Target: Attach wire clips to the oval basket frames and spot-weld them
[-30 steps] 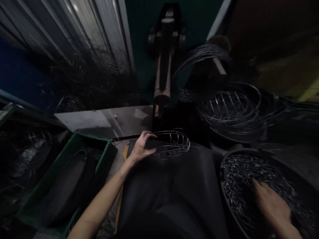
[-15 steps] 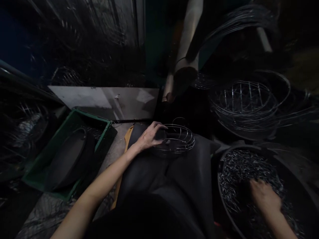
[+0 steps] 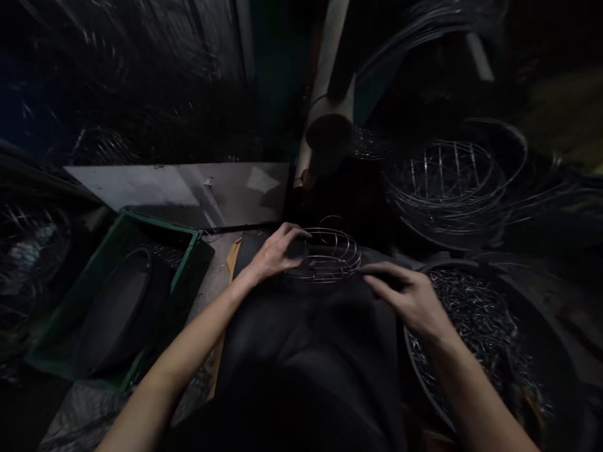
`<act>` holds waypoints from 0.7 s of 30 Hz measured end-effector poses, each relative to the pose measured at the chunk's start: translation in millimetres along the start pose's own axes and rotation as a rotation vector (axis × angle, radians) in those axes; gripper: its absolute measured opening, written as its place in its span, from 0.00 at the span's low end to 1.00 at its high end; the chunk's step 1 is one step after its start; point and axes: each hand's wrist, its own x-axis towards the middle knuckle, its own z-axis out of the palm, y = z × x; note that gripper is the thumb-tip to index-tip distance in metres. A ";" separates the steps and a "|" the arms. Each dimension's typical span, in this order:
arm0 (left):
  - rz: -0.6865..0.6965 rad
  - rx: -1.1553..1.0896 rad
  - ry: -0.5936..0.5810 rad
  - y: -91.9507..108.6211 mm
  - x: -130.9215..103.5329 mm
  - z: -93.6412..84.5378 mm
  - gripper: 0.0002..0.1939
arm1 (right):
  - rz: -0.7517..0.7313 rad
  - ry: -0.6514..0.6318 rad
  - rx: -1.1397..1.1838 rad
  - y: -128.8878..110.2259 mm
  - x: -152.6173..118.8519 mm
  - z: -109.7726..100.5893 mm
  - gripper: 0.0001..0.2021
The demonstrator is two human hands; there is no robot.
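A round wire cage (image 3: 336, 273) of thin shiny rings and cross wires sits over the dark cloth on my lap. My left hand (image 3: 277, 254) grips its left side, fingers curled over the rim and thumb below. At the cage's right edge is my right hand (image 3: 407, 292), its thumb and fingers drawn together in a pinch. Whatever lies between those fingertips is too small and dark to make out. Beneath my right forearm stands a round tub (image 3: 438, 417) holding many small shiny metal pieces (image 3: 475, 307).
On the left, a green crate (image 3: 195, 242) holds a dark round pan (image 3: 120, 307) and small metal bits. A pale panel (image 3: 226, 194) stands ahead. Wire rings (image 3: 447, 182) are stacked at the right, near a thick pipe (image 3: 330, 69). The surroundings are dim.
My right hand has come out of the tub's metal pieces and moved up and left to the cage's right edge. My left hand keeps its grip. The view has shifted slightly.
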 end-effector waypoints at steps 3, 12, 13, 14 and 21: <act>0.038 0.067 -0.005 10.4 -5.0 -8.2 0.26 | -0.067 -0.050 0.012 -55.8 45.6 23.3 0.13; 0.085 0.150 0.044 20.4 -6.9 -16.2 0.23 | -0.015 -0.234 0.263 -109.1 78.0 19.8 0.11; 0.091 0.148 0.050 20.3 -6.3 -15.6 0.23 | -0.014 -0.237 0.266 -105.9 77.6 20.5 0.12; 0.099 0.147 0.054 20.4 -5.7 -15.1 0.23 | -0.023 -0.235 0.253 -102.5 77.8 21.6 0.11; 0.137 0.199 0.069 26.8 -3.5 -18.0 0.24 | -0.353 0.001 -0.305 -91.3 89.0 29.8 0.13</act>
